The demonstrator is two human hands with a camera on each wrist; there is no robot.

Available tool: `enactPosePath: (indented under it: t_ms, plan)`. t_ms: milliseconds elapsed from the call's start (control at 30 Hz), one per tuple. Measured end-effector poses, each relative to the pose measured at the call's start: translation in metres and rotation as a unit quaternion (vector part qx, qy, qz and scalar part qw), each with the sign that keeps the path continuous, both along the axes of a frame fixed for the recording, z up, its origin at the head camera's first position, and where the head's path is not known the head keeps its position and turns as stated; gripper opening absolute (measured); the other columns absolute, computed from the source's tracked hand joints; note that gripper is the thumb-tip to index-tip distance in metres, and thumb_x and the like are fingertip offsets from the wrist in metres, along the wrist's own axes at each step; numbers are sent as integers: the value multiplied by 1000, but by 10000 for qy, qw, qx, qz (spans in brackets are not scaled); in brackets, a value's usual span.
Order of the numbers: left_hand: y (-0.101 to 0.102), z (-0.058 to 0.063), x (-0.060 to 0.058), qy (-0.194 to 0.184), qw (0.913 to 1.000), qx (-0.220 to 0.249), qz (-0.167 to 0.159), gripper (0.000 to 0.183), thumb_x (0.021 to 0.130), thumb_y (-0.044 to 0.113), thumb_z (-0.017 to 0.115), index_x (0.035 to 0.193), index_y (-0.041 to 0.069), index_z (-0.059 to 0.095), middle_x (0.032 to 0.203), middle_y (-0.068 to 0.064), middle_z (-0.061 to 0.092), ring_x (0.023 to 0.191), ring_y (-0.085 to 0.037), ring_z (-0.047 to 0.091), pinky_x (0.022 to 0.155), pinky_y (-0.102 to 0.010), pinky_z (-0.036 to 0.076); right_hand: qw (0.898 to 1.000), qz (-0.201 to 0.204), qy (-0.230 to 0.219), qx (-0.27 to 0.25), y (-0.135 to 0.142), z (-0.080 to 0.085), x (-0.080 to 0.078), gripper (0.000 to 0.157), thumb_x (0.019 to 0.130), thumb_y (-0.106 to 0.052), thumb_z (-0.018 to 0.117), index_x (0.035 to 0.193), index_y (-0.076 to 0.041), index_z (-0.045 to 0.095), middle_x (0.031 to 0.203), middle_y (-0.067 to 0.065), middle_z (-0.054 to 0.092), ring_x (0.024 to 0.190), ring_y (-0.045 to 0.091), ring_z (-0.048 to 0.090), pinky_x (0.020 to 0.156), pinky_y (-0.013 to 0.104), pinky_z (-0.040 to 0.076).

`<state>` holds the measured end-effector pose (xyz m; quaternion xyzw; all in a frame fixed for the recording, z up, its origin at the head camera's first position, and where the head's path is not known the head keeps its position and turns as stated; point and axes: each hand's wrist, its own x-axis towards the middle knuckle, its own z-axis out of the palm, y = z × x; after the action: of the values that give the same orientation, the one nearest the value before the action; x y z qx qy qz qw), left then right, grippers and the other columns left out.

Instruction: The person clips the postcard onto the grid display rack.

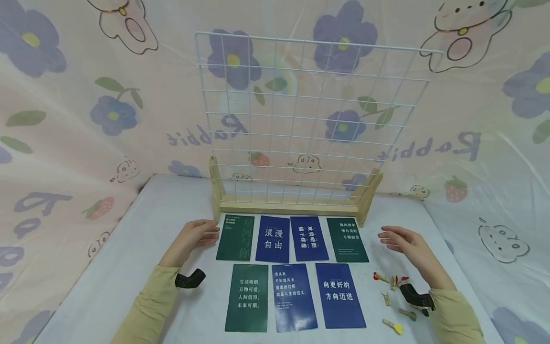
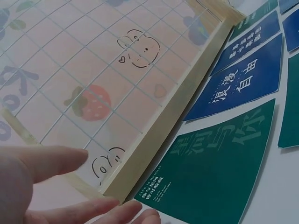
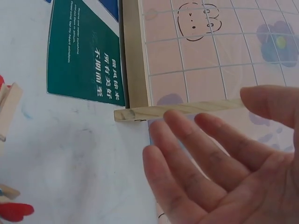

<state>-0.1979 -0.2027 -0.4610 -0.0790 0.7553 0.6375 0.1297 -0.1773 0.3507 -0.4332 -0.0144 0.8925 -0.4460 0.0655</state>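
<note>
My left hand (image 1: 191, 241) hovers with relaxed fingers beside the green card (image 1: 235, 239) at the left of the back row; the left wrist view shows nothing in its grasp. On the other side, my right hand (image 1: 408, 246) is apart from the dark green card (image 1: 348, 240), palm showing in the right wrist view and holding nothing. Between them lie blue cards (image 1: 272, 240) with white writing. The front row has a green card (image 1: 247, 298) and two blue ones, the middle one (image 1: 294, 298) shiny. Small wooden clips (image 1: 393, 327) with coloured ends lie below my right hand.
Behind the cards a white wire grid (image 1: 301, 114) stands upright, leaning back, in a wooden base (image 1: 288, 208) with side feet (image 1: 369, 198). A white cloth (image 1: 180, 315) covers the table. A patterned curtain (image 1: 142, 95) hangs at the back and sides.
</note>
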Motion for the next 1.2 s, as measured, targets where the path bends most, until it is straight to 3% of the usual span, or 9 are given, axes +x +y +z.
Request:
enactPosePath:
  t_ms: [200,467,867,1200]
  plan:
    - [4,-3,-5,-110,9996,-121,236,54,92,26,66,128,-11,49,118,-25,60,101,-29,63,84,-34,54,9999,-19,-116,-119,3,-4,4,60,102,-42,40,138,5,41,126,26,56,112,39,56,86,30,52]
    - [11,-10,-11,-180,9979,-433,449,51,87,18,72,124,-12,53,105,-18,65,86,-22,66,77,-34,56,9998,-31,-164,-98,2,-7,7,59,103,-41,39,139,6,40,126,25,56,111,37,58,88,37,53]
    - [15,-18,-17,123,9960,-750,474,48,82,10,76,121,-12,56,114,-23,60,78,-13,63,71,-27,56,9998,-58,-169,-88,10,-9,12,62,103,-44,37,139,6,39,126,25,57,111,35,59,86,30,52]
    - [19,-28,-20,421,9889,-1203,762,37,77,9,80,103,-11,65,79,-11,65,54,-11,57,51,-21,49,9995,-49,-268,-163,17,-10,19,64,103,-47,35,140,6,38,128,25,55,112,31,59,87,30,52]
